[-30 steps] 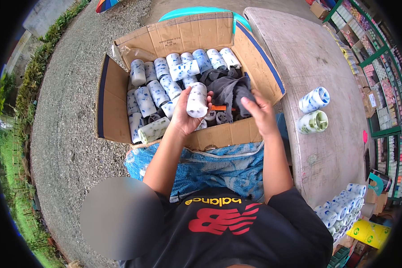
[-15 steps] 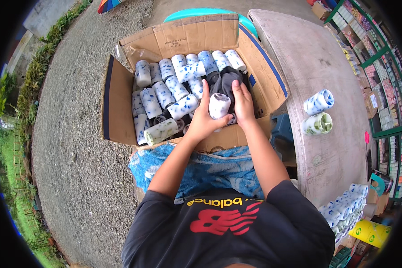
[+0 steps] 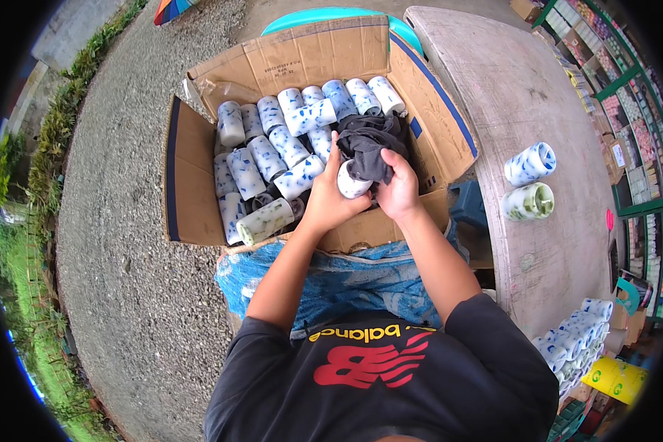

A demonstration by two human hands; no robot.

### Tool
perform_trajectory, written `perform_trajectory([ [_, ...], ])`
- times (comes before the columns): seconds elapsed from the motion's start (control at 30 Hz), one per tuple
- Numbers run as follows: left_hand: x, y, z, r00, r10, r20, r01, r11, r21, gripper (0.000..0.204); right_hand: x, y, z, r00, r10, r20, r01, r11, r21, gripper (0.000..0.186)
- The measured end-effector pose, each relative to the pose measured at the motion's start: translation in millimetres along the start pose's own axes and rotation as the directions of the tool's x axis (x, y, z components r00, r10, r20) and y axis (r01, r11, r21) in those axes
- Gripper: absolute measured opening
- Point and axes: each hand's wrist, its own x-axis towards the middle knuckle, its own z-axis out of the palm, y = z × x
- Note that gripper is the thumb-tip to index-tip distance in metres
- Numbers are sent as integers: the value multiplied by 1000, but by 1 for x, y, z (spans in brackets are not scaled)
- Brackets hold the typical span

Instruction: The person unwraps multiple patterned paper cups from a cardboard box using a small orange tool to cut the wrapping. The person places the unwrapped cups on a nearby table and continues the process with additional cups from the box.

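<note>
Head view: left hand grip closed around white cup, right hand gripping dark cloth.

Both bare forearms are reaching up from the lower edge and converging toward the middle of the view, elbows bent and spread apart, short dark sleeves covering the upper arms. The left hand is sitting palm toward the right, its fingers curling closed in a grip and one finger pointing straight up and away from the body. The right hand is lying just beside it, nearly touching, back of the hand facing the camera, fingers bending down and pinching shut.
</note>
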Motion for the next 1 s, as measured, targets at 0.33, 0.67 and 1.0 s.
perform_trajectory([
  [0.33, 4, -14, 5, 981, 107, -163, -90, 990, 109, 117, -11, 4, 8, 779, -433, 453, 553, 137, -822, 21],
  [0.67, 1, -14, 3, 999, 34, -34, -30, 993, 114, 115, -3, -9, 5, 790, -390, 474, 558, 137, -818, 24],
  [1.0, 0, -11, 9, 933, 314, -174, -138, 763, 632, 104, -12, -18, 15, 726, -361, 585, 437, -415, -798, 21],
])
